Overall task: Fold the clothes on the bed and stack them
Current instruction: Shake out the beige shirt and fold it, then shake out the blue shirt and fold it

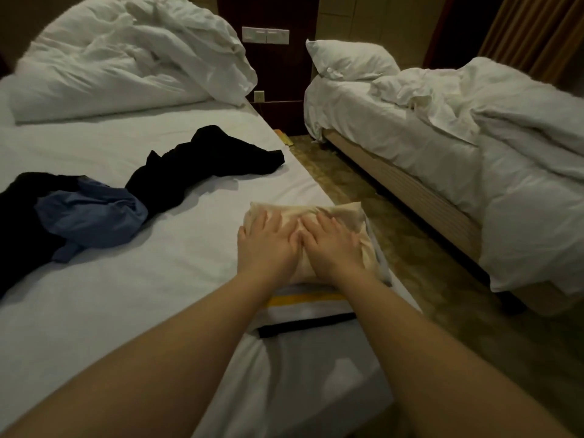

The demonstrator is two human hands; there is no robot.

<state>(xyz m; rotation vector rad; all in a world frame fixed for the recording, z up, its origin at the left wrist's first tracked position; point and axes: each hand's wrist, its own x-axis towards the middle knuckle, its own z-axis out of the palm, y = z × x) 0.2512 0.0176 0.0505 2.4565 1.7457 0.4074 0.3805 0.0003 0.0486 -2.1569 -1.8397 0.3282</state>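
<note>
Cream garment (319, 216), folded, is pressed flat under the left hand (268, 245) and right hand (333, 246) (fingers spread, nothing gripped) atop a striped folded piece (303, 306) at the bed (142, 311) edge; black clothes (221, 159) and a blue garment (91, 213) are left crumpled, roughly halfway.

Nothing written, no label, brand or number, can be read from here. The white rectangular switch plate (265, 35) on the dark wooden wall panel (275, 71) is too small and blurred to tell any marking.
</note>
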